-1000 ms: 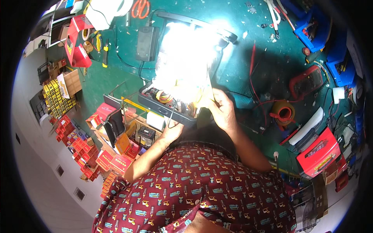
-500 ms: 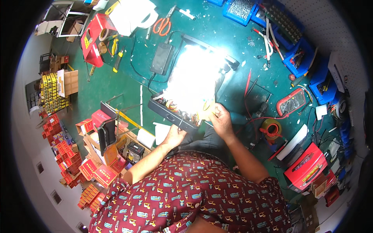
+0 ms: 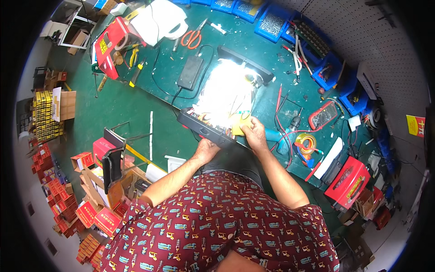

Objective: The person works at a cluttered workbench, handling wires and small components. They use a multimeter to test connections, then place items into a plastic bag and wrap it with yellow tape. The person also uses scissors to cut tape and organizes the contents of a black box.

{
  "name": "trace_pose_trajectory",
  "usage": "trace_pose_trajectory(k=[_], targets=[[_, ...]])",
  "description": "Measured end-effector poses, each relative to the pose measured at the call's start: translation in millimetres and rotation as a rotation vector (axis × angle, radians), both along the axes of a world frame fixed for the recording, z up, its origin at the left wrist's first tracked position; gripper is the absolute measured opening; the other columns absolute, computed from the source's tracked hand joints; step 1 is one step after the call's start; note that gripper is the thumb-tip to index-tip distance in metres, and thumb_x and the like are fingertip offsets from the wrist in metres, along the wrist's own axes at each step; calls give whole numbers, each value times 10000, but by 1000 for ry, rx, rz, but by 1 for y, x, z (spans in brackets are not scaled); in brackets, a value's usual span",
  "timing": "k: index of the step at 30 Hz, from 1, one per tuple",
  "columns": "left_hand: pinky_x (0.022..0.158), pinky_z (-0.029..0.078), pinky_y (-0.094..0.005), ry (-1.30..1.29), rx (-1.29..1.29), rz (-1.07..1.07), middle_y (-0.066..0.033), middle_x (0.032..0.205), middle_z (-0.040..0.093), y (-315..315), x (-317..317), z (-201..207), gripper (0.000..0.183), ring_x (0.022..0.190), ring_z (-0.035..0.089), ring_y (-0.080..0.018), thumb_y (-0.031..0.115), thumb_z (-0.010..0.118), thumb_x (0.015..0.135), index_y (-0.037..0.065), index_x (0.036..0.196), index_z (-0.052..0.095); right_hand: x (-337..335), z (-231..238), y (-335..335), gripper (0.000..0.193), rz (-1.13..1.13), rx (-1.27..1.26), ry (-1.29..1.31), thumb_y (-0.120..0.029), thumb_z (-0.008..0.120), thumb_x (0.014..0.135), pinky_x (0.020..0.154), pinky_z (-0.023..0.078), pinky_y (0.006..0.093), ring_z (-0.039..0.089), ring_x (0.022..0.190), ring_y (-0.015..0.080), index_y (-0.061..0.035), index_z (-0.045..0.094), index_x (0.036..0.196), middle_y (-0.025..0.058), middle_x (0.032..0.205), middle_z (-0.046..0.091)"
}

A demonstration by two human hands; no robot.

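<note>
An open black case [image 3: 206, 130] with a carry handle sits over the near edge of the bench. White glare washes out most of its inside; several coloured wires [image 3: 206, 116] show near its front wall. My left hand [image 3: 206, 150] is closed at the lower edge of that front wall, its fingertips hidden beneath the case. At the case's right front corner, my right hand [image 3: 256, 135] pinches a flat yellow piece [image 3: 240, 124] between thumb and fingers. What the piece is made of is unclear.
A black power adapter [image 3: 190, 72] lies left of the case, its cable running toward it. Orange-handled scissors [image 3: 192, 39] lie farther back. To the right are a red multimeter [image 3: 322, 115], a tape roll [image 3: 306, 142] and blue parts bins [image 3: 272, 22]. Red boxes [image 3: 108, 220] stand lower left.
My view has shifted, and the bench appears turned. The yellow piece in my right hand shows more plainly, with less glare on it. My left hand remains at the case's front edge.
</note>
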State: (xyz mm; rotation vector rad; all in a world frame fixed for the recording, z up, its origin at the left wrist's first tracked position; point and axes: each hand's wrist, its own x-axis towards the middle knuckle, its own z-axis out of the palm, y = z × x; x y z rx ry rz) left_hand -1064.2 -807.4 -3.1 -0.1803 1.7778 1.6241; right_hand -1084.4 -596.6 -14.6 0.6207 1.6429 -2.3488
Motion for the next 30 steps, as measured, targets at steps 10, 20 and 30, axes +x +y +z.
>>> trace_pose_trajectory(k=[10, 20, 30], targets=[[684, 492, -250, -78, 40, -152, -14, 872, 661, -9, 3, -29, 271, 771, 591, -84, 280, 568, 1006, 42, 1105, 651, 7, 10, -18, 321, -84, 211, -73, -32, 600, 867, 786, 535, 283, 661, 904, 146, 49, 570, 1176, 106, 1056, 685], [655, 490, -232, -207, 102, -207, -37, 881, 668, -9, 4, -48, 334, 693, 557, -70, 320, 522, 1014, 22, 1104, 644, 14, -6, -25, 522, -192, 405, -66, -72, 656, 803, 910, 498, 315, 630, 1019, 198, 57, 501, 1285, 157, 1142, 644], [772, 524, -427, 322, -355, -541, -212, 900, 691, -27, -11, -23, 351, 870, 679, -322, 303, 571, 938, -22, 1034, 663, 0, 18, -30, 607, -198, 471, -33, -66, 710, 792, 865, 530, 317, 646, 985, 194, 76, 445, 1318, 161, 1105, 646]])
